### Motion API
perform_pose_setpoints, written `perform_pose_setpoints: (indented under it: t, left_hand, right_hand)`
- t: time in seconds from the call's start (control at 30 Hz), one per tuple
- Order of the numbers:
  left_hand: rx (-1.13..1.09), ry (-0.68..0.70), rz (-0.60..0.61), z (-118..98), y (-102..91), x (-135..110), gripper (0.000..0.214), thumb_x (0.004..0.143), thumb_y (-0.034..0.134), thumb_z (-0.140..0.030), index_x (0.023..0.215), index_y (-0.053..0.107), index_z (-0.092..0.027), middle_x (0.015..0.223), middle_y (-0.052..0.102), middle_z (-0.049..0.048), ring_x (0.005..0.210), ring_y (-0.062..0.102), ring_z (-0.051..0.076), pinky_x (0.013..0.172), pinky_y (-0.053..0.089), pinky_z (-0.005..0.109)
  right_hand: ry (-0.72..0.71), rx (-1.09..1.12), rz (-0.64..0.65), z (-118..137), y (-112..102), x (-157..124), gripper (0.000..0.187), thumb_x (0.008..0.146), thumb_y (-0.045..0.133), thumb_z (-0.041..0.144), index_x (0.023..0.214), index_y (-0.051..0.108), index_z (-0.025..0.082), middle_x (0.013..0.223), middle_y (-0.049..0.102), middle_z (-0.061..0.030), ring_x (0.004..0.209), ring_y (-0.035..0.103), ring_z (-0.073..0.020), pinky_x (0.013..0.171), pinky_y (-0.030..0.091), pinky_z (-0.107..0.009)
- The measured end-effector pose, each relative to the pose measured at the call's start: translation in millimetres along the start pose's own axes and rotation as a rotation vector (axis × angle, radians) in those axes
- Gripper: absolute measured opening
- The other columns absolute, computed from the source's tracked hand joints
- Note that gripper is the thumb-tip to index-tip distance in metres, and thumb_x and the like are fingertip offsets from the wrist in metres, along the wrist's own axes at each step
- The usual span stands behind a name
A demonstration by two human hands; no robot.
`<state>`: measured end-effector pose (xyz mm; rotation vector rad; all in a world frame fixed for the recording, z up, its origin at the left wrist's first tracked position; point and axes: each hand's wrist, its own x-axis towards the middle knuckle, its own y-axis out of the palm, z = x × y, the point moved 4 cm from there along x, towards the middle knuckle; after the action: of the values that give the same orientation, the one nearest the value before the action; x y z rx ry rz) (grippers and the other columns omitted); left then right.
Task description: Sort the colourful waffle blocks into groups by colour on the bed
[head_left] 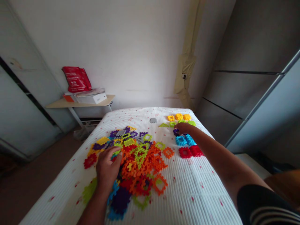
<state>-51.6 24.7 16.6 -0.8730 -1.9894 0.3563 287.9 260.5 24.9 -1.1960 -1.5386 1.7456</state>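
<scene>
My left hand (pixel 109 165) rests at the left side of a mixed pile of plastic interlocking pieces (pixel 140 159) with notched edges. Its thumb and fingers are apart, curved over green and teal pieces. My right hand (pixel 182 127) reaches to the sorted groups at the right, its fingers pressed together. Whatever they hold, if anything, is hidden. Right beside its fingertips are a light-green frame piece (pixel 172 124) and a dark purple piece (pixel 176 132). Below it lie blue stacks (pixel 181 140) and red stacks (pixel 185 152); beyond it are yellow stacks (pixel 179 116).
The pieces lie on a white quilted cover (pixel 187 193) with small red marks. A single grey piece (pixel 153 120) lies near the far edge. Behind at left, a small table (pixel 56 104) bears a red bag (pixel 76 79) and a white box (pixel 93 97). A grey cabinet (pixel 248 78) stands at right.
</scene>
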Motion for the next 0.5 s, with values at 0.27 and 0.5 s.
perform_pose_setpoints:
  t: [0.27, 0.5]
  left_hand:
    - [0.172, 0.306, 0.530, -80, 50.9, 41, 0.024, 0.078, 0.049, -0.024, 0.090, 0.070, -0.022, 0.092, 0.070, 0.0051, 0.091, 0.059, 0.021, 0.087, 0.042, 0.034]
    - [0.440, 0.208, 0.789, -87, 128.0, 55, 0.023, 0.071, 0.054, -0.013, 0.085, 0.071, -0.015, 0.097, 0.066, 0.0178, 0.101, 0.056, 0.032, 0.083, 0.042, 0.043]
  right_hand:
    - [-0.004, -0.008, -0.129, 14, -37, -11, 0.064, 0.060, 0.072, 0.010, 0.122, 0.058, 0.020, 0.119, 0.061, -0.0097, 0.106, 0.058, -0.0266, 0.087, 0.046, -0.032]
    - [-0.138, 0.062, -0.296, 75, -38, -57, 0.049, 0.076, 0.063, 0.019, 0.124, 0.054, 0.019, 0.124, 0.058, -0.0095, 0.111, 0.055, -0.0225, 0.093, 0.042, -0.031]
